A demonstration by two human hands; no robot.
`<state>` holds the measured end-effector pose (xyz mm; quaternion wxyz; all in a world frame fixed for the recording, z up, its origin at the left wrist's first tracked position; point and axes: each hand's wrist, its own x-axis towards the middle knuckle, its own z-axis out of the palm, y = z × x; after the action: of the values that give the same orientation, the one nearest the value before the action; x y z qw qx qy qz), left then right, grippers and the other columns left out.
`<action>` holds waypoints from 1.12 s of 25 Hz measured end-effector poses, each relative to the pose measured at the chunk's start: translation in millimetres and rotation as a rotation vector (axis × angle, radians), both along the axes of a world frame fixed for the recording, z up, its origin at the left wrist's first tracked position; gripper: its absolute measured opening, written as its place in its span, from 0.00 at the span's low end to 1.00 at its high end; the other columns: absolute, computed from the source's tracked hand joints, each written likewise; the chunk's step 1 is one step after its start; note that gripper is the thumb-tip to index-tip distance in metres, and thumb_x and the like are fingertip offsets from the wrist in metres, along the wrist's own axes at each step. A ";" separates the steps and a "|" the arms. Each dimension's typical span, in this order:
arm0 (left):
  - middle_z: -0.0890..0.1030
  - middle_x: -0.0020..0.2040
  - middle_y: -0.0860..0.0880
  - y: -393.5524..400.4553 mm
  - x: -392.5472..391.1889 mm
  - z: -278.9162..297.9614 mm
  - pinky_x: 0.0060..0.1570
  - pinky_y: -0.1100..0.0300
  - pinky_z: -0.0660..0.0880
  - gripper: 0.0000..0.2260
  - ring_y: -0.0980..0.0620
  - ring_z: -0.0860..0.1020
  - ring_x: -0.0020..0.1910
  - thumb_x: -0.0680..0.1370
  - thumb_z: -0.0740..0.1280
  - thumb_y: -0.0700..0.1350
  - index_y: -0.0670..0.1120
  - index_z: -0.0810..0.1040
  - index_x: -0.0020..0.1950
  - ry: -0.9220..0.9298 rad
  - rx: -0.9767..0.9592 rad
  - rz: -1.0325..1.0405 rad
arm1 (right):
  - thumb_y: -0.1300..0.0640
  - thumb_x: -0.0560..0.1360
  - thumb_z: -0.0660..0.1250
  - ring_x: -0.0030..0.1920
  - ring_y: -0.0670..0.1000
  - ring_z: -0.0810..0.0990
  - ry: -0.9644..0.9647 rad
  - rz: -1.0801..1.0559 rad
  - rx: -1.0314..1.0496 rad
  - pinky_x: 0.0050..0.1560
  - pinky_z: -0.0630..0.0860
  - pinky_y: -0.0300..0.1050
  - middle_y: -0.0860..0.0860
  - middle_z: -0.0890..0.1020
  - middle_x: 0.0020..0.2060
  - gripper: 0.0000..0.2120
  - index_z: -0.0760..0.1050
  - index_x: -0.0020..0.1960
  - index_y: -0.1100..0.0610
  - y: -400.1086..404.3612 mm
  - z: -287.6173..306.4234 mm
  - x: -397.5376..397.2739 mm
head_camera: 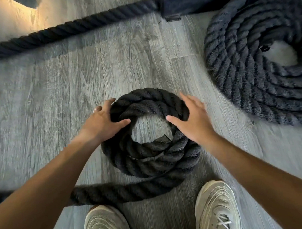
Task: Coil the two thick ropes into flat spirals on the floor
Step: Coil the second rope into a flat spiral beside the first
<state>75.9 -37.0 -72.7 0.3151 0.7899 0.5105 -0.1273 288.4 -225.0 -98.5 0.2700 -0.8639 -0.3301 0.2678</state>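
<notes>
Coiling of the second rope is the step in hand, we judge: the first coil lies finished, a broad flat spiral, to the right by a dark block. Our left hand grips the small coil's left side, thumb hooked into the open centre and fingers curled over the outer turn. Our right hand lies flat on the right side, fingers straight and pressing, clamped on nothing. The small coil sits on the floor just ahead of our shoes, with only a few turns, and these ride partly over one another. Its free tail runs off left, and more rope lies straight across the far floor. Next, we think, comes feeding that tail round the outside, with the turns kept level. The rope is thick, dark, twisted and fuzzy, likely heavy and stiff; the floor is smooth grey plank.
</notes>
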 end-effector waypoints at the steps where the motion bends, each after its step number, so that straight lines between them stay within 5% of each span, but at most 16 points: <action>1: 0.71 0.71 0.39 4.4 3.6 -3.0 0.67 0.46 0.72 0.40 0.38 0.75 0.68 0.72 0.70 0.66 0.58 0.57 0.79 -0.010 -0.005 -0.035 | 0.35 0.72 0.71 0.76 0.55 0.58 0.022 -0.166 0.018 0.74 0.61 0.60 0.48 0.61 0.76 0.43 0.56 0.81 0.43 -15.3 3.0 -16.5; 4: 0.71 0.71 0.39 8.5 3.6 -11.5 0.64 0.46 0.74 0.38 0.38 0.76 0.66 0.74 0.67 0.67 0.60 0.56 0.80 0.040 0.016 -0.076 | 0.34 0.73 0.69 0.76 0.60 0.57 0.281 -0.487 -0.096 0.71 0.64 0.61 0.50 0.57 0.75 0.45 0.48 0.81 0.43 -62.9 6.3 -76.1; 7: 0.72 0.71 0.40 3.8 4.2 -11.3 0.61 0.46 0.75 0.37 0.38 0.77 0.64 0.74 0.66 0.68 0.60 0.56 0.79 0.065 0.068 -0.098 | 0.36 0.77 0.64 0.79 0.59 0.57 0.345 -0.426 -0.146 0.73 0.63 0.57 0.55 0.57 0.80 0.43 0.46 0.83 0.49 -88.8 -11.3 -101.7; 10: 0.74 0.68 0.42 1.0 -0.8 -9.7 0.57 0.48 0.77 0.37 0.40 0.79 0.61 0.72 0.70 0.67 0.60 0.60 0.77 0.001 0.021 0.082 | 0.35 0.77 0.62 0.74 0.62 0.67 0.333 -0.418 -0.147 0.69 0.71 0.60 0.56 0.64 0.77 0.37 0.53 0.81 0.45 -76.1 -28.0 -70.9; 15: 0.80 0.58 0.45 -42.0 -36.8 -15.0 0.44 0.41 0.84 0.37 0.42 0.82 0.52 0.62 0.75 0.69 0.59 0.60 0.62 -0.242 -0.228 0.609 | 0.39 0.73 0.71 0.60 0.54 0.81 0.169 -0.364 -0.024 0.62 0.77 0.49 0.52 0.81 0.59 0.28 0.76 0.69 0.49 -8.1 -16.3 4.0; 18: 0.79 0.57 0.46 -69.6 -58.2 -21.4 0.52 0.41 0.82 0.42 0.42 0.81 0.53 0.59 0.73 0.74 0.52 0.62 0.61 -0.185 -0.346 0.672 | 0.39 0.70 0.75 0.55 0.47 0.81 0.172 -0.314 0.000 0.59 0.77 0.41 0.46 0.84 0.56 0.28 0.78 0.67 0.49 17.6 -7.7 31.7; 21: 0.77 0.57 0.43 -52.0 -60.5 -24.2 0.58 0.42 0.78 0.35 0.41 0.79 0.56 0.65 0.69 0.74 0.50 0.69 0.58 -0.178 -0.214 0.641 | 0.41 0.74 0.72 0.51 0.40 0.79 0.203 -0.372 0.076 0.46 0.73 0.31 0.46 0.81 0.58 0.25 0.76 0.68 0.48 -0.2 7.9 26.2; 23: 0.79 0.57 0.44 -25.1 -52.2 -19.9 0.57 0.46 0.78 0.28 0.42 0.80 0.56 0.74 0.70 0.65 0.49 0.71 0.65 -0.268 -0.155 0.579 | 0.41 0.76 0.69 0.51 0.42 0.77 0.243 -0.440 0.075 0.44 0.73 0.35 0.48 0.75 0.62 0.26 0.70 0.71 0.46 -31.5 11.6 -1.7; 28: 0.84 0.54 0.48 18.5 -27.2 -19.9 0.56 0.48 0.80 0.20 0.46 0.83 0.52 0.80 0.69 0.55 0.53 0.76 0.70 -0.327 -0.189 0.431 | 0.39 0.75 0.68 0.68 0.57 0.74 0.347 -0.446 -0.116 0.67 0.72 0.59 0.50 0.73 0.72 0.36 0.56 0.78 0.41 -86.9 -12.9 -84.8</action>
<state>48.7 -18.5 -92.7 0.4854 0.6403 0.5949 0.0245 203.6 -311.9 -111.4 0.3250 -0.8703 -0.0651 0.3642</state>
